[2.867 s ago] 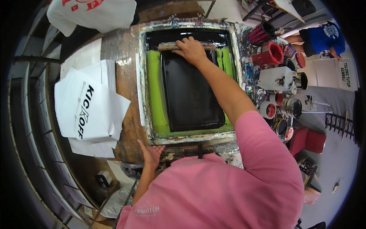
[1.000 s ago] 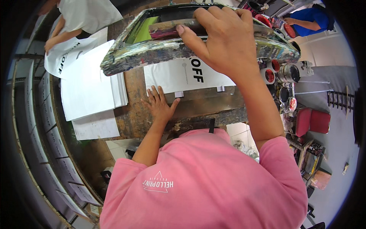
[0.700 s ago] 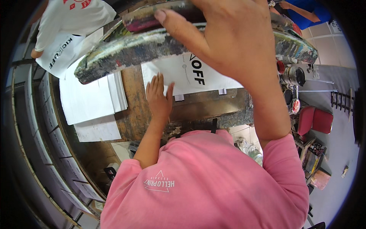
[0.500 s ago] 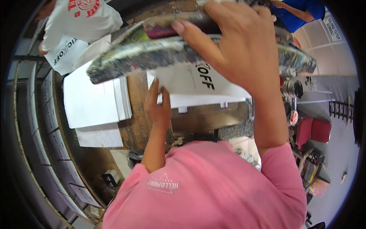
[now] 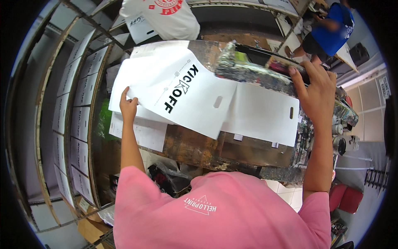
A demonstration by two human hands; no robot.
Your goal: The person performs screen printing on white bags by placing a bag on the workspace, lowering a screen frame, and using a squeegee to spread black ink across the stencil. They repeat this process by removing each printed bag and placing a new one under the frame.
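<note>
My left hand (image 5: 128, 108) closes on the lower left edge of a white bag (image 5: 199, 108) with black print and a handle slot. That bag slants over a stack of white bags (image 5: 124, 76) at the left. A blank white bag (image 5: 263, 114) with a dark slot lies at the right, partly beneath the printed one. My right hand (image 5: 318, 89) grips the near side of a tilted, ink-crusted screen-printing frame (image 5: 253, 81). A dark squeegee (image 5: 282, 66) with magenta ink rests in the frame by my thumb. Some right fingers are hidden behind the frame.
Racks of printed bags (image 5: 81, 137) stand at the left. A person in a white shirt (image 5: 170, 18) is across the table, another in blue (image 5: 331, 31) at the far right. Ink jars (image 5: 338, 143) line the right edge; a red chair (image 5: 350, 199) stands beyond.
The printed bag has moved left with my left hand, over the stack, uncovering the blank bag. My right hand and the frame appear farther right as the view shifts.
</note>
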